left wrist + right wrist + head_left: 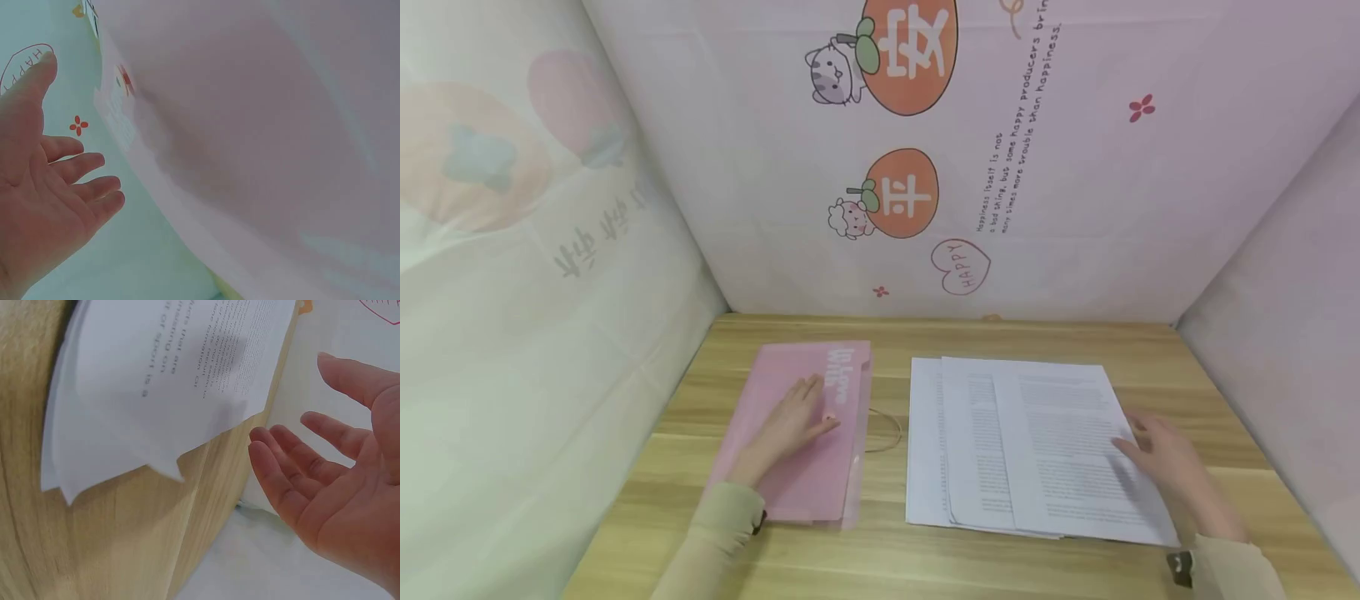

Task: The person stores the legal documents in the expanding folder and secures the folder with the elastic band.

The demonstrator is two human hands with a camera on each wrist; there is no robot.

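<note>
A pink folder (820, 482) with white lettering lies on the left of the table. Over it is my left hand (786, 425), fingers extended and thumb out to the side. In the left wrist view that hand (56, 181) is spread beside the pink sheet (269, 125); whether it touches the folder I cannot tell. Printed white papers (1067, 442) lie on the right in overlapping layers. By their right edge is my right hand (1176, 467), loosely curved. The right wrist view shows its fingers (287, 487) holding nothing, with lifted paper corners (119, 450) nearby.
A thin brown cord loop (901, 429) sticks out from the folder's right side onto the wooden table (820, 562). White patterned cloth walls (1060, 275) stand behind and at both sides.
</note>
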